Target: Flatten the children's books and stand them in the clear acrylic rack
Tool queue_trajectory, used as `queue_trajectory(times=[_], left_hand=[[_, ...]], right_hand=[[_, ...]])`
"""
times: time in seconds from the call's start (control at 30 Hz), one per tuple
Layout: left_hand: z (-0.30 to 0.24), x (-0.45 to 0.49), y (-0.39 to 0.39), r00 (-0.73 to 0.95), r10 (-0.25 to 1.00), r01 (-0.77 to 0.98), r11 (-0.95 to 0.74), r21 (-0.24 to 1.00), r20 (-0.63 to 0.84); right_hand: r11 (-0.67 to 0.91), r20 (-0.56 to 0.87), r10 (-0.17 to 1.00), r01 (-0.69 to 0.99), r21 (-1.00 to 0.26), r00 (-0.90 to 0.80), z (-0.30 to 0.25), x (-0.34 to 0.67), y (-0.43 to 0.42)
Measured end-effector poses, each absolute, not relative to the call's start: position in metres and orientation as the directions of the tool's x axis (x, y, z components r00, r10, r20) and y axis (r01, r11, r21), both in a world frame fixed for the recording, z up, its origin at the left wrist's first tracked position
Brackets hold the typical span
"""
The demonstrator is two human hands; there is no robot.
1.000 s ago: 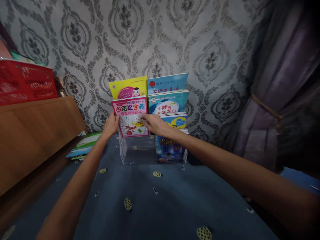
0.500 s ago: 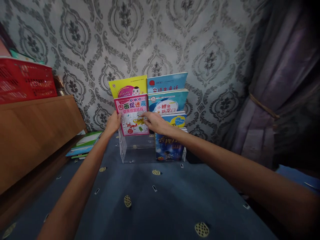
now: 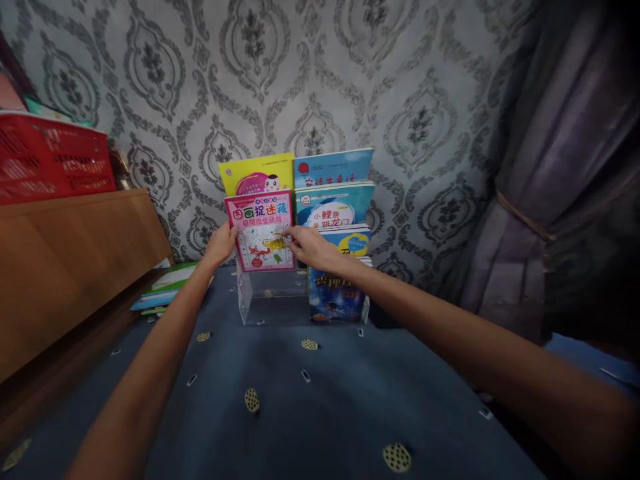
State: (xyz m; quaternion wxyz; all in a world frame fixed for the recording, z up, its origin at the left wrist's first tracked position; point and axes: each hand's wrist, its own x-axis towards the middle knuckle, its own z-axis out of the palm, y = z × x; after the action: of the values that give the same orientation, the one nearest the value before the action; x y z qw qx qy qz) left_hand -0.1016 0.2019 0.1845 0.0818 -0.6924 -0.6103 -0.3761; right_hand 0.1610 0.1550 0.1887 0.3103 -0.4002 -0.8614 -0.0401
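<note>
A pink picture book (image 3: 265, 230) with a fox and a tiger on its cover stands in the left column of a clear acrylic book rack (image 3: 273, 310). My left hand (image 3: 221, 245) is closed on the book's left edge. At its right edge my right hand (image 3: 311, 247) grips it too, the index finger lying over the cover. Behind it rises a yellow book (image 3: 255, 172). The right column holds a blue book (image 3: 333, 165), a teal book (image 3: 335, 203), a blue-and-yellow book (image 3: 356, 243) and a dark blue book (image 3: 336, 303) in front, partly behind my right wrist.
A wooden cabinet (image 3: 80, 267) with a red plastic basket (image 3: 55, 157) on it stands at the left. Several flat books (image 3: 165, 287) lie beside it. Patterned dark blue cloth (image 3: 280, 413) covers the surface. A tied curtain (image 3: 540, 173) hangs at the right.
The pink book's top has shifted slightly left, and a little more of the yellow book's right side shows. Both hands stay at its edges. The view has shifted slightly.
</note>
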Motion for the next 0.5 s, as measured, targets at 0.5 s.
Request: queue_trajectory(times=[0.5], left_hand=[[0.180,-0.107,0.202,0.002,0.776,0.886,-0.293,0.359,0.630]], right_hand=[[0.724,0.542,0.642,0.662,-0.195,-0.543,0.167,0.162,0.136]])
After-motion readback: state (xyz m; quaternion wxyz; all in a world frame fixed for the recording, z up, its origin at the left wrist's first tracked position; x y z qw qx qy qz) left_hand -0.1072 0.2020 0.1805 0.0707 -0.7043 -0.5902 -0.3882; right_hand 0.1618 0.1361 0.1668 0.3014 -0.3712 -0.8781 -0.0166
